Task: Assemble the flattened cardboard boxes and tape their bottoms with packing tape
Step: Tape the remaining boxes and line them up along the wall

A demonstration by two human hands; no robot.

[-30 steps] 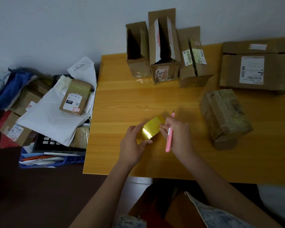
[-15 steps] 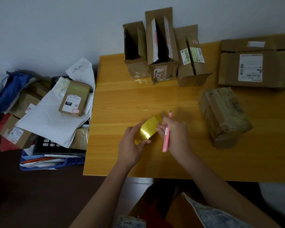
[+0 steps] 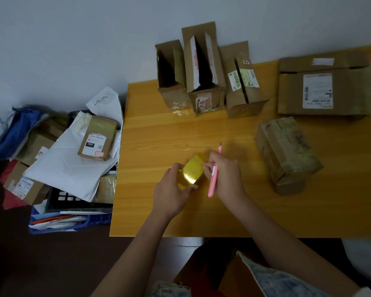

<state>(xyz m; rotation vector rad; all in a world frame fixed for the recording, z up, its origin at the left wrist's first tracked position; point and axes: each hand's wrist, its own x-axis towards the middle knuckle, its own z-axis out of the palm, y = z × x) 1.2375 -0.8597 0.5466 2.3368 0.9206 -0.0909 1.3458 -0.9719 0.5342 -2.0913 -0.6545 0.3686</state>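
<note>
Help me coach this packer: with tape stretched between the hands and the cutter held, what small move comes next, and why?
Probably bring the pink cutter's blade across the yellow tape strip. The left hand grips one end, the right hand pinches the other while holding the cutter, so the strip is taut and ready to sever.

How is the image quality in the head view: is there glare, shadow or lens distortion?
Head view: dim, even light; a bright glare streak on the tape strip between the hands; soft shadow under the right hand; wide-angle lens bends the table edges and leans the open boxes outward; the right edge is blurred.
</note>
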